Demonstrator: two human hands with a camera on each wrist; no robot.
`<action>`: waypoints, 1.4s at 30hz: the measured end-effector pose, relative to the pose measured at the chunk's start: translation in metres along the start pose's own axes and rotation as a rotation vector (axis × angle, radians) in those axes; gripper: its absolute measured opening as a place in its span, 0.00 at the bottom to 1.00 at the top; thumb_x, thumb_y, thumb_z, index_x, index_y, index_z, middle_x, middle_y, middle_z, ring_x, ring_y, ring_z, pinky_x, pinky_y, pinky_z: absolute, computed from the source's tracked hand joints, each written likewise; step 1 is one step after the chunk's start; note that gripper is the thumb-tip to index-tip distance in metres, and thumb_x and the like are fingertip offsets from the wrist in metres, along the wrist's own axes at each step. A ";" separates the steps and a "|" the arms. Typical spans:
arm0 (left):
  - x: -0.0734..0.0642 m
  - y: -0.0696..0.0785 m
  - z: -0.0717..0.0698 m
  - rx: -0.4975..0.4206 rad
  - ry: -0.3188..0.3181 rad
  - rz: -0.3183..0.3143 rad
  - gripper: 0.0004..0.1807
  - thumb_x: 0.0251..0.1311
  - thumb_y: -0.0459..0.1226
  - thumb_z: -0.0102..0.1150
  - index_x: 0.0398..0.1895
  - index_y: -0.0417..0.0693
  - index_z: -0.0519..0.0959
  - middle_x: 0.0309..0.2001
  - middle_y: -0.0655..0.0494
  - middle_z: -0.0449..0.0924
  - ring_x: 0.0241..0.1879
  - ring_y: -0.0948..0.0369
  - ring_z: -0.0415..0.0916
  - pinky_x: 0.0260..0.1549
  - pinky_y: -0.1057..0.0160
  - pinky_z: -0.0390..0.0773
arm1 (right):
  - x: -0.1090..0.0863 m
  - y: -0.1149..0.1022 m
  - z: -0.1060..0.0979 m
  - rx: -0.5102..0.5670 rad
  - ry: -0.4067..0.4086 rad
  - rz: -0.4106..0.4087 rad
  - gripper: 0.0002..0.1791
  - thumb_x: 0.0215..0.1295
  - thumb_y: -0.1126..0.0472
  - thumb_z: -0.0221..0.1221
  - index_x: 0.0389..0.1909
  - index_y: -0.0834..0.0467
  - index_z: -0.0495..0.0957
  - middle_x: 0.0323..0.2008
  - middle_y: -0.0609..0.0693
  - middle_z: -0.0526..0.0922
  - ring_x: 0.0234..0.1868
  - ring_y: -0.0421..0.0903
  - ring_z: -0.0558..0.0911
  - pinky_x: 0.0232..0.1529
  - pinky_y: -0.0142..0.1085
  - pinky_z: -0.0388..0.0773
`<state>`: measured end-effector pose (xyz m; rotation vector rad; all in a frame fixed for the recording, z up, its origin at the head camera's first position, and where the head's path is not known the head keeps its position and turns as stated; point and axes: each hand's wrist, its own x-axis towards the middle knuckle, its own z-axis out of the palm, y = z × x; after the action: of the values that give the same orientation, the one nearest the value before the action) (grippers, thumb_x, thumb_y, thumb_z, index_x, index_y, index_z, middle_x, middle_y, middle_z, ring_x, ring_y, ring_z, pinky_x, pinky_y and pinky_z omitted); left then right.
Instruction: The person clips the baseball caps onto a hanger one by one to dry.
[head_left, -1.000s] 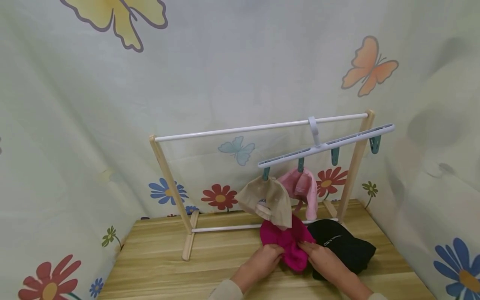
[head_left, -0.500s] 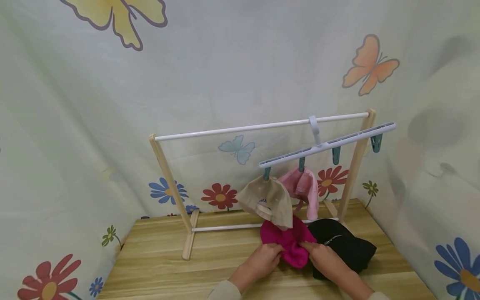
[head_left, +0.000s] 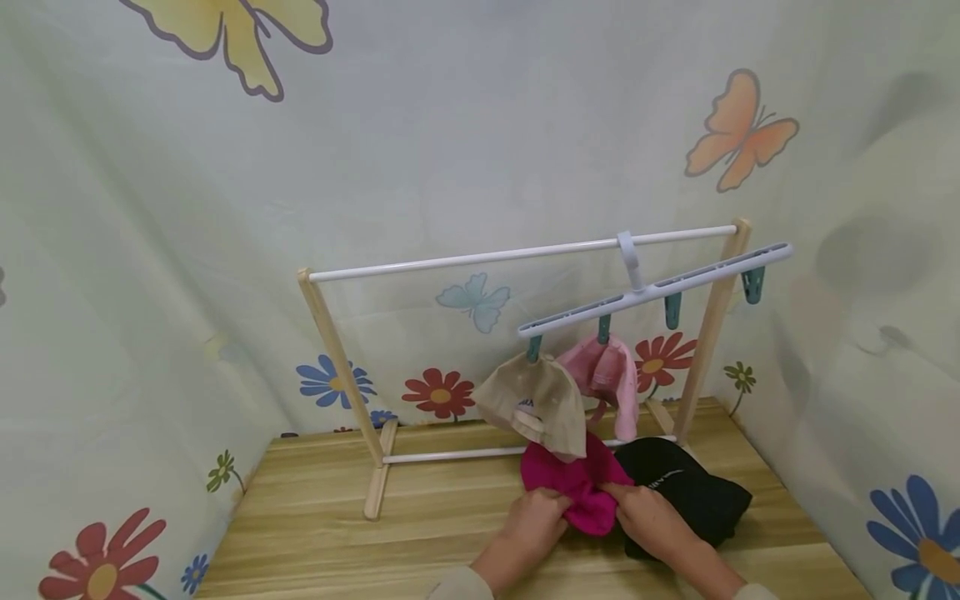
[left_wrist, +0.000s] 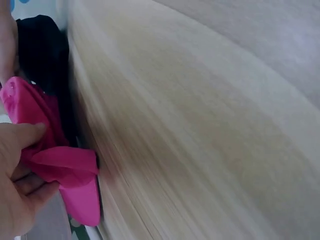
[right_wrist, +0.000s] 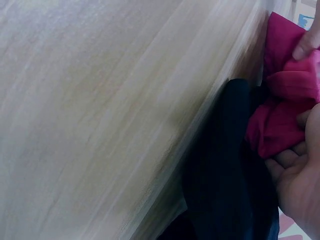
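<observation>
Wood-grain table (head_left: 315, 533) below, the magenta hat (head_left: 581, 483) lies between the left hand (head_left: 534, 518) and right hand (head_left: 647, 515), both pinching it with closed fingers, the black cap (head_left: 693, 496) just beside the right hand.

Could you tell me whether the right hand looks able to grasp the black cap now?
Probably not yet: the right hand is close to the black cap, but it grips the magenta hat.
</observation>
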<state>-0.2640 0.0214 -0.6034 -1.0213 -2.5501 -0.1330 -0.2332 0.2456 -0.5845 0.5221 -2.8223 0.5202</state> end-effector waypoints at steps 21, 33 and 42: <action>-0.009 -0.020 -0.008 -0.089 0.086 -0.026 0.07 0.59 0.37 0.69 0.39 0.57 0.85 0.31 0.66 0.87 0.28 0.68 0.82 0.20 0.71 0.76 | -0.003 -0.002 -0.010 0.001 -0.034 0.006 0.10 0.67 0.68 0.61 0.44 0.52 0.81 0.27 0.43 0.84 0.25 0.36 0.80 0.23 0.34 0.73; -0.006 -0.025 -0.022 -0.111 0.105 -0.063 0.08 0.56 0.35 0.71 0.37 0.56 0.85 0.25 0.62 0.85 0.23 0.66 0.80 0.16 0.70 0.73 | 0.004 -0.002 -0.020 0.018 0.037 -0.057 0.12 0.66 0.72 0.60 0.47 0.59 0.84 0.16 0.36 0.69 0.18 0.31 0.66 0.20 0.29 0.65; -0.001 -0.028 -0.029 -0.139 0.131 -0.070 0.09 0.55 0.34 0.72 0.38 0.55 0.86 0.26 0.62 0.85 0.25 0.67 0.80 0.19 0.70 0.75 | 0.010 -0.010 -0.032 0.072 0.130 -0.058 0.18 0.60 0.74 0.64 0.49 0.57 0.86 0.26 0.48 0.85 0.22 0.33 0.74 0.23 0.30 0.69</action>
<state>-0.2731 -0.0058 -0.5753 -0.9396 -2.4862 -0.3884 -0.2341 0.2462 -0.5495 0.5606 -2.6656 0.6232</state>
